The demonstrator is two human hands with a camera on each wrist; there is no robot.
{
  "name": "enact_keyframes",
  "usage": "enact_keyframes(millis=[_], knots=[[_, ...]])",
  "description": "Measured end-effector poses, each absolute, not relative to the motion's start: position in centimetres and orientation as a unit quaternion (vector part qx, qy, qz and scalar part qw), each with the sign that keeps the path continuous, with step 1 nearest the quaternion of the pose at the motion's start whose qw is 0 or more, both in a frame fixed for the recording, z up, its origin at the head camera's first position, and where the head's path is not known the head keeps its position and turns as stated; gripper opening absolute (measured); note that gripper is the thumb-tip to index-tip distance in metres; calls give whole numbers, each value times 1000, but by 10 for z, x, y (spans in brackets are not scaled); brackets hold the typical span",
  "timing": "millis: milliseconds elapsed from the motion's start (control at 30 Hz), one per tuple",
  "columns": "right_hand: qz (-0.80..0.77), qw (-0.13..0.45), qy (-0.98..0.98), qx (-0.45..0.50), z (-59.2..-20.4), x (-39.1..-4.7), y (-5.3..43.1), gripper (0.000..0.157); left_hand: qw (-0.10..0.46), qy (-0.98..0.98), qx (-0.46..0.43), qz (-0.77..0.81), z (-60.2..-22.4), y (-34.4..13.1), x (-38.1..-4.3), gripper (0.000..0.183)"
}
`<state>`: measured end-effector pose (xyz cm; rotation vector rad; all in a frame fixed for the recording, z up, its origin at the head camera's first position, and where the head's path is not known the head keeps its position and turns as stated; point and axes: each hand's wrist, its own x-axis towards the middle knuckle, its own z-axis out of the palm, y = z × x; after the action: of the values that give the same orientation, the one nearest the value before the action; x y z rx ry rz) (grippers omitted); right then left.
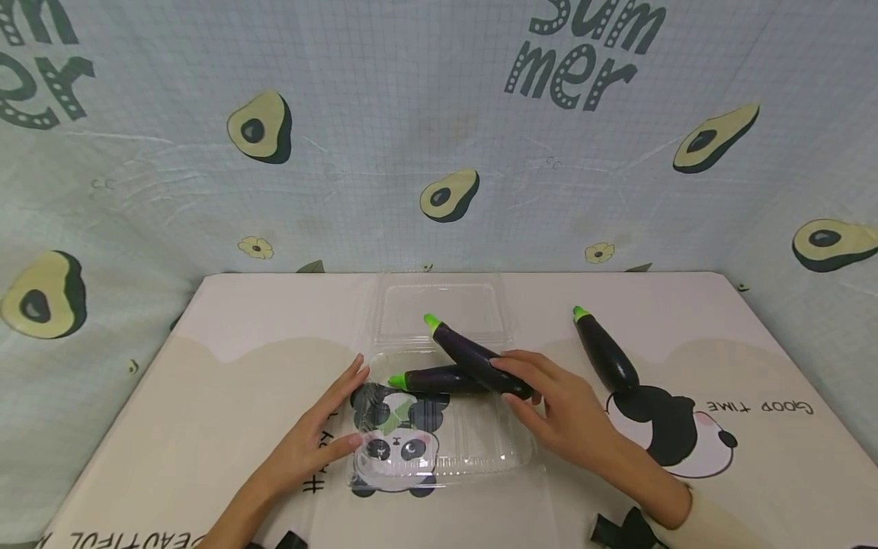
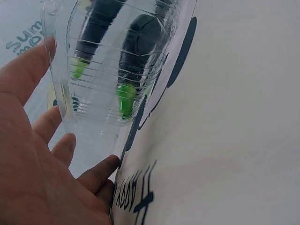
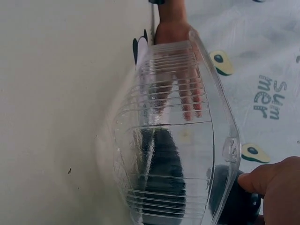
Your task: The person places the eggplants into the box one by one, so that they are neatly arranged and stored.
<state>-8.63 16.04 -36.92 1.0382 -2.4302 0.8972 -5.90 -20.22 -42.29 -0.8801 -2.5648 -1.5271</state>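
A toy eggplant [image 1: 480, 358], dark purple with a green tip, slants over the clear plastic container [image 1: 483, 461], its tip toward the back left. My right hand [image 1: 565, 408] pinches it by the thick end, thumb on the near side. Beneath it a second eggplant [image 1: 432, 379] lies inside the container along the back part, green tip to the left; in the left wrist view this green tip [image 2: 125, 101] shows through the ribbed wall. My left hand [image 1: 312, 442] is at the container's left side, fingers extended along the rim. The container's lid [image 1: 442, 309] lies folded open behind it.
A third eggplant [image 1: 608, 354] lies on the table to the right of the container. The printed tablecloth [image 1: 261, 404] ends at a back edge against a hanging avocado-print cloth [image 1: 357, 191]. A black object [image 1: 627, 530] shows by the right forearm.
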Motion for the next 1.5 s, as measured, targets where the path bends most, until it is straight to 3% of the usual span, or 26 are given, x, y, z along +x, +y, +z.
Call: enact_keyframes(millis=[367, 567, 800, 1033, 1367, 1500], knots=[[282, 153, -862, 393, -368, -85, 156, 52, 14, -826, -281, -488, -420, -202, -58, 78], [265, 155, -848, 433, -369, -87, 155, 37, 13, -824, -284, -490, -420, -202, -58, 78], [256, 141, -838, 460, -369, -87, 153, 37, 16, -823, -284, -491, -421, -202, -58, 78], [243, 135, -831, 482, -370, -88, 151, 51, 14, -830, -276, -483, -422, -202, -59, 78], [228, 111, -828, 500, -372, -89, 148, 39, 14, -835, -268, -481, -422, -202, -59, 76], [218, 101, -833, 498, -374, -91, 148, 41, 12, -835, -265, -481, -421, -201, -59, 76]])
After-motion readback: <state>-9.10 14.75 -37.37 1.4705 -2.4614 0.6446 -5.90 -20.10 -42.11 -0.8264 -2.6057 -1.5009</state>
